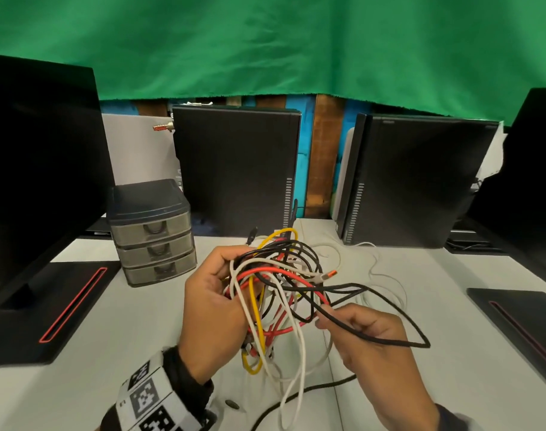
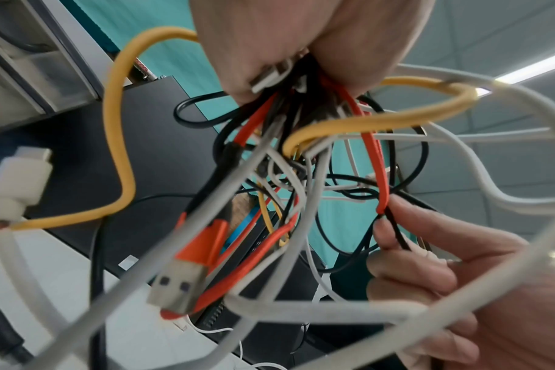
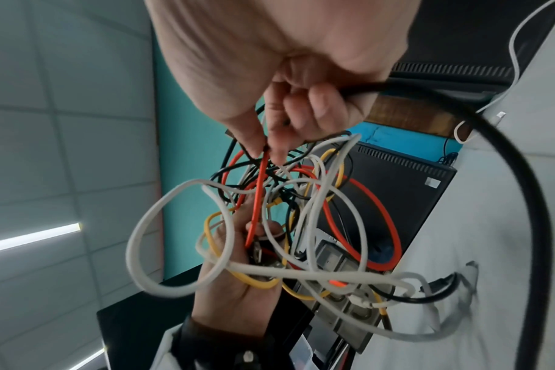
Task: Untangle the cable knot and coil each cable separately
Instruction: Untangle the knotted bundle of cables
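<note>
A tangle of cables hangs in the air above the white table: red, yellow, white and black strands knotted together. My left hand grips the knot from the left, fingers curled round several strands. My right hand pinches a black cable between thumb and fingers at the knot's right side; that cable loops out to the right. In the left wrist view an orange USB plug dangles from the tangle. In the right wrist view the right fingertips pinch where a red strand meets the black one.
A grey three-drawer box stands at the left rear. Two black computer towers stand at the back, with monitor bases on either side. A loose white cable lies on the table behind the knot.
</note>
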Demonstrator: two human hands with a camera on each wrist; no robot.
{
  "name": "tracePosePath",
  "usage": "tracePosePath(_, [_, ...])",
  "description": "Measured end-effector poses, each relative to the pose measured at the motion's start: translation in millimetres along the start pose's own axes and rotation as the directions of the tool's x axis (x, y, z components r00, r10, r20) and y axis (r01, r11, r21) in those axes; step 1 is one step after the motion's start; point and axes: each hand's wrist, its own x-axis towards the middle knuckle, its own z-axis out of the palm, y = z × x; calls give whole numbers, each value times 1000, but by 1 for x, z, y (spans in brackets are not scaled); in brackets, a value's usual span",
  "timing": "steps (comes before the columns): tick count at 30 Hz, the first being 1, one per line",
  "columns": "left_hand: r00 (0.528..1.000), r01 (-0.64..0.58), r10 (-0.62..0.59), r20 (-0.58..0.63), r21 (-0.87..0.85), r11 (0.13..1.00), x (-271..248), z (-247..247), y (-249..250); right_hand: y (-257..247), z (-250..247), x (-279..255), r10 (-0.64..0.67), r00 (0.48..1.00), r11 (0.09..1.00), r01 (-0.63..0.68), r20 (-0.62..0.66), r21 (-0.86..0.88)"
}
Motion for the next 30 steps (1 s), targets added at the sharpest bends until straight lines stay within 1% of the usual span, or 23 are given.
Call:
tracePosePath(3, [1000, -12, 12, -4, 6, 1000, -1, 0, -2, -5, 0, -2, -40, 999, 999, 40, -28, 25])
tracePosePath(5, [1000, -18, 18, -10, 7, 1000, -2, 0, -4, -7, -1, -2, -55, 998, 998, 55, 28, -14])
tracePosePath(7, [999, -42, 43, -32, 23, 999, 0, -1, -4, -8, -9, 0, -40, 989, 982, 66, 146, -177])
tracePosePath(9, [995, -74, 77, -66, 39, 996, 3, -4, -3, -10, -23, 2, 55, 955, 914, 70, 292, -399])
tracePosePath(11, [989, -101, 106, -103, 55, 993, 7, -9, -4, -19, -37, -1, 203, 882, 797, 103, 425, -595])
tracePosePath(12, [986, -114, 122, -111, 73, 991, 10, -12, -4, -29, -43, -2, 267, 834, 755, 130, 482, -643])
tracePosePath(13, [984, -129, 138, -110, 91, 987, 12, -14, -5, -40, -47, -4, 297, 775, 742, 181, 558, -645])
tracePosePath(14, [983, -138, 149, -107, 102, 985, 13, -16, -6, -51, -51, -7, 282, 709, 765, 241, 647, -598])
tracePosePath(15, [983, -142, 152, -102, 99, 985, 14, -17, -6, -62, -54, -11, 222, 653, 807, 293, 724, -513])
tracePosePath(16, [984, -141, 149, -94, 87, 986, 14, -18, -6, -72, -57, -15, 147, 641, 844, 316, 753, -434])
tracePosePath(18, [989, -134, 138, -55, 65, 989, 14, -18, -4, -83, -60, -23, -63, 735, 898, 338, 675, -284])
tracePosePath(19, [990, -138, 139, -17, 63, 988, 13, -17, -3, -81, -63, -25, -180, 778, 898, 380, 601, -223])
tracePosePath(20, [989, -147, 146, 28, 66, 987, 12, -16, -3, -77, -64, -24, -277, 830, 879, 423, 484, -222])
tracePosePath(21, [986, -156, 151, 74, 69, 985, 10, -14, -2, -71, -62, -22, -343, 873, 851, 445, 346, -280])
tracePosePath(22, [982, -159, 150, 113, 66, 985, 8, -12, -1, -64, -59, -18, -382, 894, 820, 445, 235, -361])
tracePosePath(23, [978, -152, 143, 149, 51, 987, 6, -9, 1, -57, -54, -14, -387, 907, 791, 419, 166, -446])
tracePosePath(24, [974, -142, 134, 182, 29, 989, 4, -6, 3, -51, -49, -10, -362, 922, 767, 378, 137, -518])
tracePosePath(25, [969, -131, 127, 212, 8, 991, 1, -4, 4, -46, -46, -5, -308, 940, 752, 334, 146, -568])
tracePosePath(27, [960, -130, 128, 248, -10, 991, -3, 0, 6, -36, -44, 1, -154, 968, 747, 247, 200, -618])
tracePosePath(29, [958, -138, 134, 255, -5, 990, -4, 2, 4, -29, -41, 4, -7, 958, 782, 183, 285, -596])
tracePosePath(30, [958, -133, 129, 256, -3, 991, -4, 2, 2, -25, -38, 5, 34, 946, 813, 162, 323, -559])
